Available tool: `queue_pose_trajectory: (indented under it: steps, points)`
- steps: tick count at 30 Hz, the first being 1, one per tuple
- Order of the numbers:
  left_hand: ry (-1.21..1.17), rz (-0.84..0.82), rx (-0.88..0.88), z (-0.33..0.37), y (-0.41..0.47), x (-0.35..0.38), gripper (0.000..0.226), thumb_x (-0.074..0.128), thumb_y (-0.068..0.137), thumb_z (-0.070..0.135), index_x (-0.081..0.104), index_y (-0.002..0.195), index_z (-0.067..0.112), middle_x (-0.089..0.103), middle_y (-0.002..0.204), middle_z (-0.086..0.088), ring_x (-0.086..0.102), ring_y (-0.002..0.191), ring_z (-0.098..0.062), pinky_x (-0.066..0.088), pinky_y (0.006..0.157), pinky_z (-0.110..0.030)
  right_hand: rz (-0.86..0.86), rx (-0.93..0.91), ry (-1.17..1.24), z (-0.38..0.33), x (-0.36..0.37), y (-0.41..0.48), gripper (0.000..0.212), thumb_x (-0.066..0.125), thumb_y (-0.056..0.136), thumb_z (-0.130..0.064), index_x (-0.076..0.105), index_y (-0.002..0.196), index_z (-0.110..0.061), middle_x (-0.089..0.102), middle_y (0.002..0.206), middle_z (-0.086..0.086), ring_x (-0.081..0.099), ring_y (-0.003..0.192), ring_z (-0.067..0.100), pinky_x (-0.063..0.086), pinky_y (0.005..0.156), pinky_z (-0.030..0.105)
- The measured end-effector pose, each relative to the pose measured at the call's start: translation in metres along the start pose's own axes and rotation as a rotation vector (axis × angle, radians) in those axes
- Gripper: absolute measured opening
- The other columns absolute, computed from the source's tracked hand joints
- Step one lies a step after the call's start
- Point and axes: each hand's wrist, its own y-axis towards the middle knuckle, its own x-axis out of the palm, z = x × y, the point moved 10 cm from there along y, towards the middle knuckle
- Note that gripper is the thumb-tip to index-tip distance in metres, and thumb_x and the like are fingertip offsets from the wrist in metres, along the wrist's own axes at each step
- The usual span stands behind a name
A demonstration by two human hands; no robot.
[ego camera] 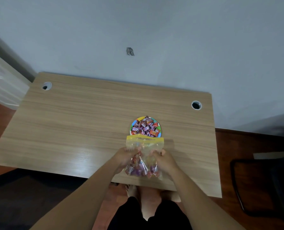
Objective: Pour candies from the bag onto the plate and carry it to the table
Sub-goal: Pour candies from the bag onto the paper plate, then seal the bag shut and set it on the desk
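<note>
While the plate (pixel 159 129) on the bench (pixel 71 130) is already heaped with candies (pixel 145 127), both hands, left (pixel 127 157) and right (pixel 164 161), clamp the bag (pixel 143 156) just near of it, so tip its yellow mouth gently to avoid spills.

One tabletop (pixel 71 122) carries one plate (pixel 159 130) and one clear bag (pixel 144 145) with a yellow zip strip. Two hands hold the bag: the left hand (pixel 126 157) and the right hand (pixel 164 161). Two round cable holes sit at the far left (pixel 46 86) and far right (pixel 196 105). The wrapped candies (pixel 145 127) on the plate and in the bag are too many to count.
</note>
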Motion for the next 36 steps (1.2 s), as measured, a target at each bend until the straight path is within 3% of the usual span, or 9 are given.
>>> queue_pose_trajectory:
  steps: [3,8,11,14,20,24,27,31,36]
  points:
    - [-0.020,-0.045,0.022,0.004,-0.007,0.002,0.050,0.074,0.093,0.060,0.078,0.124,0.022,0.084,0.118,0.000,0.079,0.106,-0.019,0.059,0.082,-0.032,0.002,0.007,0.004,-0.001,-0.006,-0.004,0.034,0.057,0.108,-0.036,0.083,0.105,-0.014,0.076,0.092,-0.003,0.061,0.071,0.013,0.046,0.062,0.027]
    - [-0.112,-0.067,0.061,0.009,-0.018,-0.006,0.050,0.070,0.093,0.066,0.077,0.128,0.031,0.081,0.125,0.007,0.076,0.115,-0.021,0.062,0.094,-0.042,0.004,-0.033,0.073,-0.007,-0.012,-0.009,0.031,0.064,0.104,-0.045,0.083,0.101,-0.021,0.083,0.103,-0.006,0.070,0.082,0.013,0.055,0.076,0.031]
    - [-0.164,-0.012,0.163,0.018,-0.022,-0.022,0.037,0.076,0.096,0.047,0.082,0.125,0.024,0.082,0.124,0.002,0.075,0.109,-0.019,0.061,0.086,-0.034,0.009,-0.081,0.143,-0.016,-0.017,-0.013,0.023,0.075,0.101,-0.038,0.085,0.105,-0.018,0.087,0.102,0.000,0.080,0.092,0.017,0.064,0.083,0.039]
    - [-0.191,0.019,0.257,0.029,-0.024,-0.038,0.031,0.081,0.088,0.037,0.084,0.111,0.017,0.083,0.110,-0.002,0.073,0.107,-0.022,0.052,0.095,-0.041,-0.021,-0.138,0.180,-0.031,-0.025,-0.018,0.021,0.082,0.097,-0.031,0.087,0.108,-0.014,0.087,0.108,0.008,0.074,0.088,0.012,0.055,0.071,0.029]
    - [-0.096,-0.016,0.406,0.078,-0.047,-0.054,0.026,0.066,0.105,0.031,0.073,0.118,0.009,0.085,0.108,-0.002,0.080,0.104,-0.016,0.047,0.085,-0.037,-0.120,-0.171,0.245,-0.071,-0.043,-0.033,0.016,0.083,0.095,-0.027,0.088,0.108,-0.018,0.086,0.117,0.007,0.074,0.101,0.016,0.052,0.085,0.032]
    - [0.002,-0.007,0.521,0.113,-0.060,-0.054,0.018,0.056,0.111,0.010,0.072,0.113,0.002,0.082,0.088,0.001,0.081,0.082,-0.001,0.051,0.070,-0.013,-0.169,-0.254,0.201,-0.112,-0.050,-0.050,0.022,0.084,0.095,-0.024,0.082,0.116,-0.019,0.086,0.108,-0.009,0.078,0.093,-0.002,0.051,0.069,0.008]
    - [0.046,-0.004,0.615,0.131,-0.066,-0.058,0.024,0.058,0.109,0.004,0.072,0.117,-0.013,0.077,0.101,-0.016,0.076,0.081,0.007,0.050,0.068,-0.004,-0.127,-0.350,0.151,-0.135,-0.062,-0.049,0.018,0.084,0.094,-0.024,0.083,0.111,-0.019,0.082,0.091,-0.011,0.070,0.078,-0.005,0.047,0.069,0.014]
    - [-0.012,0.072,0.634,0.141,-0.069,-0.077,0.020,0.071,0.104,0.025,0.081,0.111,0.010,0.083,0.099,-0.005,0.066,0.095,-0.011,0.046,0.081,-0.032,-0.112,-0.387,0.053,-0.153,-0.066,-0.052,0.030,0.087,0.086,-0.052,0.088,0.105,-0.028,0.076,0.090,-0.005,0.057,0.084,0.012,0.041,0.081,0.036]
    - [-0.001,0.135,0.712,0.158,-0.079,-0.080,0.007,0.068,0.105,0.012,0.075,0.103,0.010,0.073,0.079,0.011,0.063,0.071,0.006,0.048,0.068,-0.007,-0.118,-0.408,-0.084,-0.171,-0.066,-0.062,0.019,0.086,0.088,-0.049,0.088,0.095,-0.031,0.079,0.078,-0.008,0.056,0.073,0.002,0.040,0.073,0.025]
